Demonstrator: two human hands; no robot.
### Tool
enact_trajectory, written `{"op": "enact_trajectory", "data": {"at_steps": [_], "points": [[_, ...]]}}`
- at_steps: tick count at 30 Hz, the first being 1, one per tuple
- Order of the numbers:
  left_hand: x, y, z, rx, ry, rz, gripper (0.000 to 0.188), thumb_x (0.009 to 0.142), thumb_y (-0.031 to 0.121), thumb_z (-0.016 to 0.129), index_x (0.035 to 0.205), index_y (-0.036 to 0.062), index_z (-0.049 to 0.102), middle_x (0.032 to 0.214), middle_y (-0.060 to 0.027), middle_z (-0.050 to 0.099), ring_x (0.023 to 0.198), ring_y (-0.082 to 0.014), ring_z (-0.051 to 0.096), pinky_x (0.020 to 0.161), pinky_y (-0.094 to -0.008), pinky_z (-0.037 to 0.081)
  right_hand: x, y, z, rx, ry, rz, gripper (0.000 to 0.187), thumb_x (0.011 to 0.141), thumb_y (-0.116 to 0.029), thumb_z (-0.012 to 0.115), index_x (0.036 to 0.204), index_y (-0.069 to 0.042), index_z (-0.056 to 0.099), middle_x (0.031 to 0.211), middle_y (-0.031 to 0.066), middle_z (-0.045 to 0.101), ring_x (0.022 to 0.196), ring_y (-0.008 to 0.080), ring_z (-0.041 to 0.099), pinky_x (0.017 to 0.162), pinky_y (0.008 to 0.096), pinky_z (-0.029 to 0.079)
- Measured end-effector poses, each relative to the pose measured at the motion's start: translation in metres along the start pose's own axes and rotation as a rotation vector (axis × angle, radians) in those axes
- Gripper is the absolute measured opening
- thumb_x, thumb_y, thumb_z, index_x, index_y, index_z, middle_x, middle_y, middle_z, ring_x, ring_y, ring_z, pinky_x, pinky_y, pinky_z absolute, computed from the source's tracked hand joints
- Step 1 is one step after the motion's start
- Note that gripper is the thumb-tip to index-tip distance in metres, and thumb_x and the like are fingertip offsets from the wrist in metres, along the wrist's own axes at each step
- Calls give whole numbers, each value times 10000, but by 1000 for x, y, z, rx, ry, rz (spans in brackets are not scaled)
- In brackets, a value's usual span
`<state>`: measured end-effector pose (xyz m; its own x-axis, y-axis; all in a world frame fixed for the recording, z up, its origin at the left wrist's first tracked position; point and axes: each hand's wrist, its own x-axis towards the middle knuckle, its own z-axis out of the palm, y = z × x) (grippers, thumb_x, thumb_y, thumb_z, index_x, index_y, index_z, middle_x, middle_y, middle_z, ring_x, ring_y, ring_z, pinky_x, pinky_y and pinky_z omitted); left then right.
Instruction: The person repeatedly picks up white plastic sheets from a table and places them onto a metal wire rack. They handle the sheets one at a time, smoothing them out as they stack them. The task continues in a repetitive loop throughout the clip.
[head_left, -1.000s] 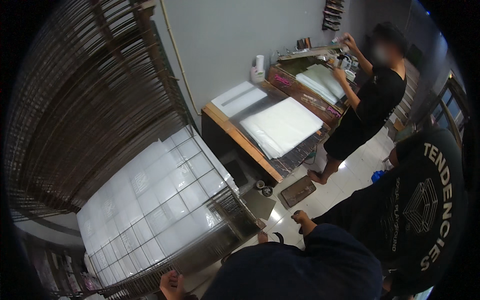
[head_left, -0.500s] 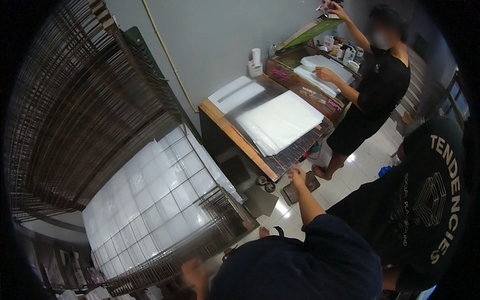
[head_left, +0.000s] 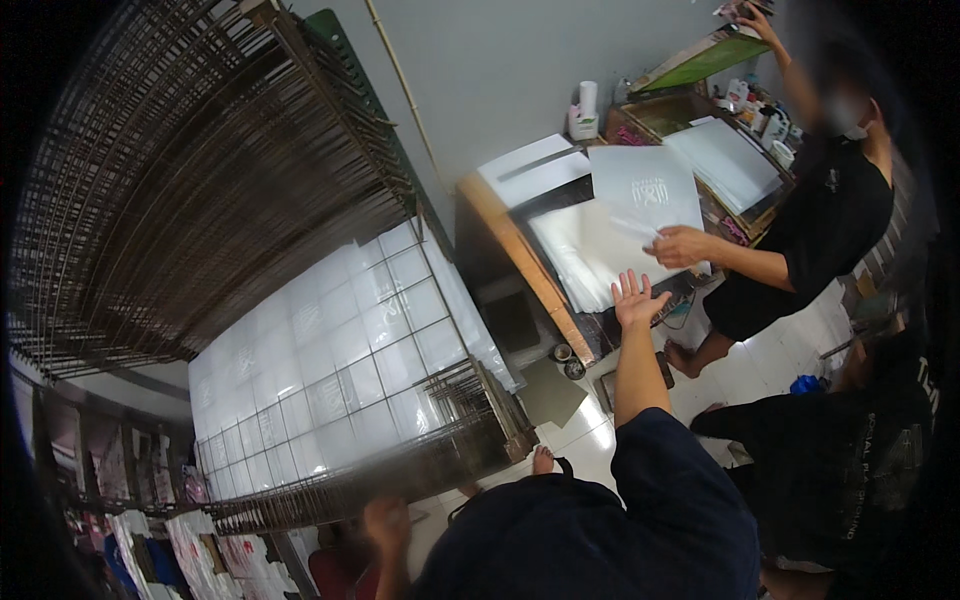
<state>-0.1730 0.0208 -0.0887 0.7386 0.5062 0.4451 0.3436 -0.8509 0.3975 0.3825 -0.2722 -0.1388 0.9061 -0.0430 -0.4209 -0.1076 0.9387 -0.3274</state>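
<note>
My right hand [head_left: 637, 298] is stretched out with fingers spread and holds nothing. It hovers just below a white printed sheet [head_left: 645, 188] that a co-worker in black holds by its lower edge with one hand [head_left: 680, 245]. Under both lies a stack of white sheets [head_left: 580, 262] on the wooden table [head_left: 510, 250]. My left hand [head_left: 385, 520] is low and blurred, close to the front edge of the wire drying rack [head_left: 440, 465]; its grip is unclear. White sheets [head_left: 330, 350] lie under the rack's wire grid.
Several raised wire shelves [head_left: 200, 180] tilt up at the left. The co-worker's other hand holds up a green-framed screen [head_left: 700, 62] at the far table. Another person in black [head_left: 850, 450] crouches at the right. Pale floor tiles [head_left: 580, 430] show between the rack and the table.
My right hand has risen from near my body toward the table and spread. The co-worker has lifted a printed sheet and holds it toward me.
</note>
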Motion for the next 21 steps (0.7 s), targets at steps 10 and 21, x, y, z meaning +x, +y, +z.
{"op": "enact_trajectory", "data": {"at_steps": [10,21], "points": [[4,15,-11,56,-44,-145,105,730,54,668,794,38,586,804,-100,573,755,-275,545,713,-396,409,32,34,-33,248,21,21,882,684,-749,389,1292,-112,416,1328,132,403,1231,310,369,991,519,294],[171,128,34,-967,-427,-504,607,794,319,680,1292,92,418,1073,-100,586,979,-177,554,796,-327,456,-39,10,34,-551,-27,-282,493,780,19,519,1216,-146,361,1116,84,498,980,219,531,727,344,467]]}}
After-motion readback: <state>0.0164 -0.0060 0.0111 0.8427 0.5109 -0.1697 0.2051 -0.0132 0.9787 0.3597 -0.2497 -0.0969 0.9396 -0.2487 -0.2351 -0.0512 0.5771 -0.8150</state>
